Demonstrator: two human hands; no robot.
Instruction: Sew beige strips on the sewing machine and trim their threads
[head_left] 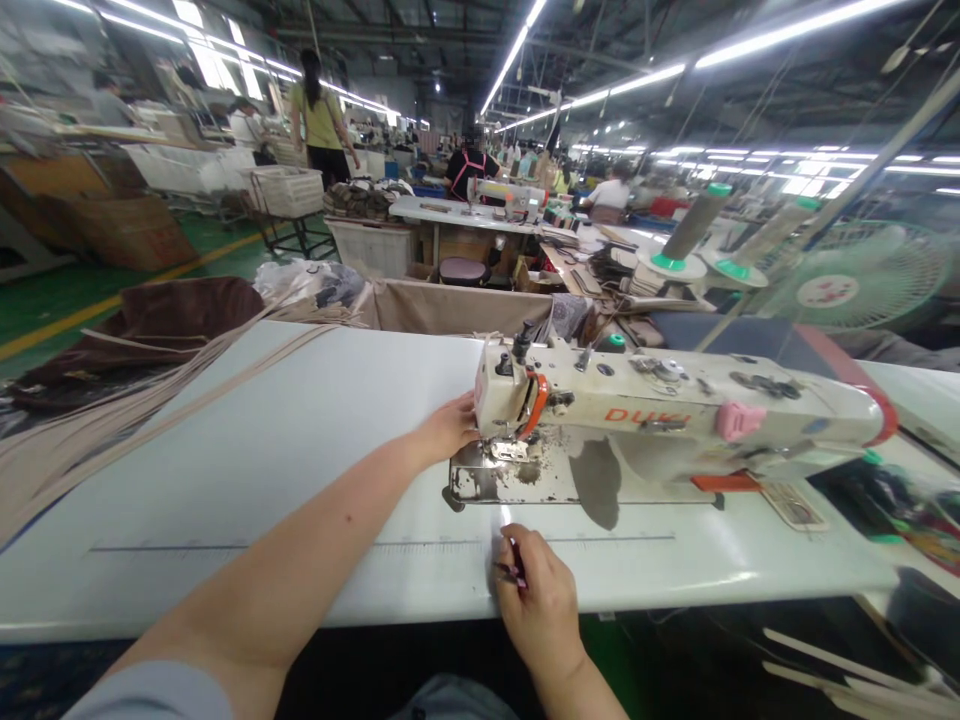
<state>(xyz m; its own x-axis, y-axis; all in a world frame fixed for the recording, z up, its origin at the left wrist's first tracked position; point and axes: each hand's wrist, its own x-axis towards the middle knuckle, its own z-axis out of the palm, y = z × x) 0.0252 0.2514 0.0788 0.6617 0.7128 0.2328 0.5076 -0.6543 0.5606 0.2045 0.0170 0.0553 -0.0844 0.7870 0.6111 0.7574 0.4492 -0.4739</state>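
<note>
A white sewing machine with orange lettering stands on a pale table. My left hand reaches to the left side of its head, beside the needle area. Its fingertips are hidden behind the machine head, so whether they grip anything does not show. Nearer to me, over the front part of the table, my right hand is closed around a small dark and pink tool, apparently thread snips. Just beyond that hand lies the metal bed plate of the machine, worn and stained.
Long beige fabric strips trail over the table's left end. A printed ruler line runs along the front. Thread cones and a green fan stand at the right. Beyond are a beige cloth-lined bin and several people at work.
</note>
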